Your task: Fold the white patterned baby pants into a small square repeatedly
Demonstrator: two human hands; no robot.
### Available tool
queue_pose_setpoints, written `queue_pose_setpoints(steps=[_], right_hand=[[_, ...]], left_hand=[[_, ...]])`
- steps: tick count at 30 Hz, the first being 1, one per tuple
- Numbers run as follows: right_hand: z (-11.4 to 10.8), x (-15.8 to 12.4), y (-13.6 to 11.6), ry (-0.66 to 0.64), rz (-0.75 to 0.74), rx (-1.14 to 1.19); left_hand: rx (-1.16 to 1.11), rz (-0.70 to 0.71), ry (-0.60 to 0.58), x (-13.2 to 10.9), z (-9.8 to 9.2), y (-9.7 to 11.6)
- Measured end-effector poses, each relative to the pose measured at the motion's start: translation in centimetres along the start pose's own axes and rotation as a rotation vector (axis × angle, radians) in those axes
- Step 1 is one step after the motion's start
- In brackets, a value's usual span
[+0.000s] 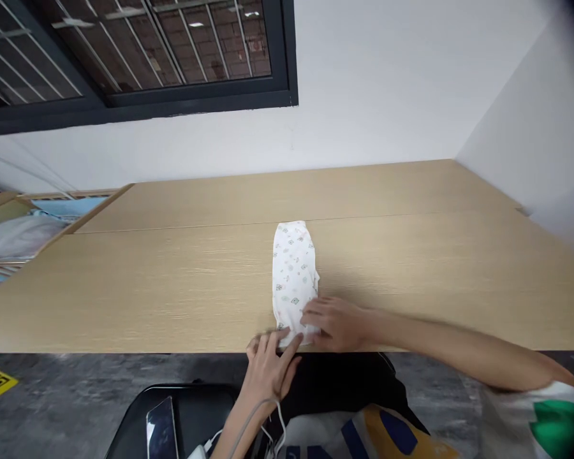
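A white cloth (294, 268) with a small diamond-like print lies as a long narrow folded strip on the wooden table, running away from its front edge. My left hand (270, 363) rests at the near end of the cloth, fingers spread and fingertips on its left corner. On the cloth's near right side is my right hand (335, 324), its fingers stretched over the fabric and slightly blurred. The underside of the cloth is hidden, so how many layers it has cannot be seen.
The wooden table (172, 280) reaches back to a white wall below a barred window (186, 44). At lower left a phone (161, 430) lies on a black seat (198, 401). A white cable (280, 414) crosses by my left wrist. Bedding (23, 236) shows beyond the table's left end.
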State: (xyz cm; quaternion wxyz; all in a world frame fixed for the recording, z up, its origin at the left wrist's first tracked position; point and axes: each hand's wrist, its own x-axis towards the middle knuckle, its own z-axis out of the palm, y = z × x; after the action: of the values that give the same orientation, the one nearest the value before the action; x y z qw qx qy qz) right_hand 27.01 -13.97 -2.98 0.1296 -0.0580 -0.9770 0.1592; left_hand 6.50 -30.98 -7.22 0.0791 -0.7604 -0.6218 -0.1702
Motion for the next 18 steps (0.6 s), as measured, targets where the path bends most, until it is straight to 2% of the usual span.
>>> queue_pose_setpoints(steps=[3, 6, 9, 10, 12, 15, 16, 17, 18], right_hand=[[1.3, -3.0, -2.9, -0.027, -0.059, -0.182], [1.5, -4.3, -4.7, -0.019, -0.069, -0.339], [0.3, -4.6, -6.0, -0.041, -0.053, -0.280], [-0.4, -4.6, -6.2, -0.048, -0.042, -0.227], [-1.9, -4.0, -6.1, -0.030, 0.003, -0.130], [-4.3, -2.4, -4.4, 0.076, 0.111, -0.048], [-5.2, -1.6, -3.5, 0.115, 0.144, -0.030], [-6.0, -0.8, -2.3, 0.151, 0.168, -0.013], [-6.7, 0.1, -1.0, 0.182, 0.186, 0.004]], left_hand=[[-0.072, 0.129, -0.004, -0.3, -1.0, -0.5], [-0.257, 0.194, -0.013, 0.0, -2.4, -0.4], [-0.439, 0.225, 0.053, 0.7, -3.3, 0.1], [-0.487, 0.227, 0.117, 1.1, -3.4, 0.2], [-0.553, 0.184, 0.325, 1.7, -3.1, 0.4], [-0.564, -0.008, 0.723, 2.7, -2.0, 0.6], [-0.555, -0.066, 0.813, 3.1, -1.6, 0.7], [-0.542, -0.102, 0.854, 3.4, -1.3, 0.8], [-0.528, -0.118, 0.845, 3.8, -1.0, 1.0]])
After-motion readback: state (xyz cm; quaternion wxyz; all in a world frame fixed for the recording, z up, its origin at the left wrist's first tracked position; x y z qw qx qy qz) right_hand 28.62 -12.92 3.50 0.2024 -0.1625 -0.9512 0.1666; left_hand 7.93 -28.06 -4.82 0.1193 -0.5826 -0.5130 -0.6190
